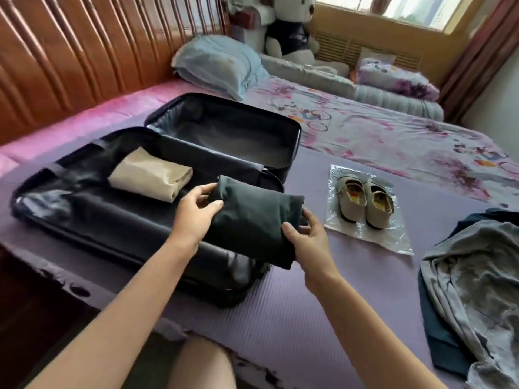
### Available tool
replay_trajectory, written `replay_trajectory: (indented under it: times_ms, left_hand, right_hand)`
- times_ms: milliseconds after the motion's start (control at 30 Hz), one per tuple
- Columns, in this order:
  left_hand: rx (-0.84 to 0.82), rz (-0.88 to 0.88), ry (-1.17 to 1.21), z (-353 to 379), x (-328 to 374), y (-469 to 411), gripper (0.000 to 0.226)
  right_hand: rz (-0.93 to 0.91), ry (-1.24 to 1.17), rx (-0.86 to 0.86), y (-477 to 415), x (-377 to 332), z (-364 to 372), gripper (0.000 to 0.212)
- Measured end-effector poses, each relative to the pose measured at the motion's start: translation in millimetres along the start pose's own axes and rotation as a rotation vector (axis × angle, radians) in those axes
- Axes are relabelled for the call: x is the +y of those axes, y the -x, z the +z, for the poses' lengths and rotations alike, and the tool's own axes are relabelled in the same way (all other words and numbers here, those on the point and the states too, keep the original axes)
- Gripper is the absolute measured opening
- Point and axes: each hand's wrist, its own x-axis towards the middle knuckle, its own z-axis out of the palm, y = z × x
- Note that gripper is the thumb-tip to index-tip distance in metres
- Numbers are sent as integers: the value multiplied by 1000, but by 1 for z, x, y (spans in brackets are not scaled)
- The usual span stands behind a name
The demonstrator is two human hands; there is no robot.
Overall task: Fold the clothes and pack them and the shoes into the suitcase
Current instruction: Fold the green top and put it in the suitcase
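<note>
centre of frame: folded dark green garment point(252, 217), thick, matte and soft-edged, clamped at either end by left hand point(196, 209) and right hand point(306, 234), thumbs on top and fingers curled under, held just over the near-right corner of the open black suitcase point(106, 234). best lowered level and flat into the near half, just beside the folded tan garment point(151, 175) lying there, with both ends let go together so the folds hold. right of centre, shoes point(365, 203) set on a clear plastic bag point(393, 240); at the right edge, unfolded grey clothes point(471, 276) heaped on the purple mat point(309, 318).
</note>
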Motion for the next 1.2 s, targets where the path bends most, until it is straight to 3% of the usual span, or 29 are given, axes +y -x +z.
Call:
replay_trajectory:
  times_ms: [267,500,633,700,767,867,967,1200]
  left_hand:
    - [223,38,-21,-111,-19,-110,40]
    - [327,112,-233,-158,-37,-238,35]
    - [337,172,-615,-162,-72,-268,46]
    - [308,310,-764,-158,-92,-264,45]
    - [224,434,-791,-151,-104,-259,39]
    - [94,318,-893,-148,-120,-257,45]
    - [81,183,-924,-152,-132,-255,52]
    - [84,104,-1062,-145,-116,-254,58]
  right_hand:
    - [-120,60,2,-65,-10,166,48]
    - [-183,62,71,-148,-17,268,52]
    - [-167,334,15,-173,6,297,57]
    - [-148,532,-60,-172,25,301,60]
    - [-259,604,-112,-172,37,298,58]
    - [-384,637,-221,-176,47,292,57]
    - [-325,687,-294,-184,57,294,61]
    - [-208,749,-375,-189,41,290,64]
